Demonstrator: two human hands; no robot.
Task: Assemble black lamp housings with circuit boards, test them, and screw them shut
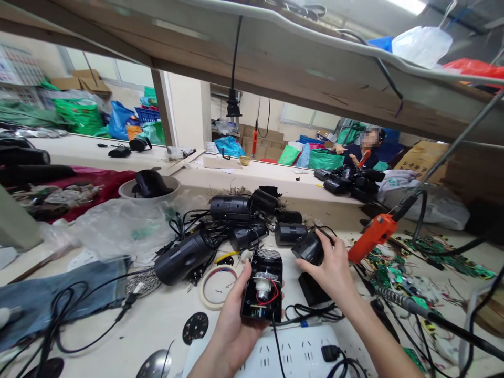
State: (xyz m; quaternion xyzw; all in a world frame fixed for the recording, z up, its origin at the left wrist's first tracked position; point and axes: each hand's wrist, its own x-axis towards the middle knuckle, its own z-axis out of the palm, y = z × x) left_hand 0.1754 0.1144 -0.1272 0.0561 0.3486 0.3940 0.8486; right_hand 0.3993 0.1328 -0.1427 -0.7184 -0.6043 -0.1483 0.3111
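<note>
My left hand [232, 331] is closed around an opened black device housing [262, 286]. Inside the housing sit a small silver motor and a loop of red wire, and a black cord hangs from its lower end. A rounded black plastic cover [313, 248] is between the thumb and fingers of my right hand [334, 268], held to the right of the housing. Under that cover a dark block-like piece [313, 289] rests on the bench. A roll of masking tape [205, 296] lies left of the housing, partly behind my left hand.
Several black cylindrical devices [185, 257] with cords are heaped behind my hands. An orange electric screwdriver [372, 239] hangs at right, near green circuit boards [405, 273]. A white power strip [307, 349] lies in front. One person [366, 149] works across the bench.
</note>
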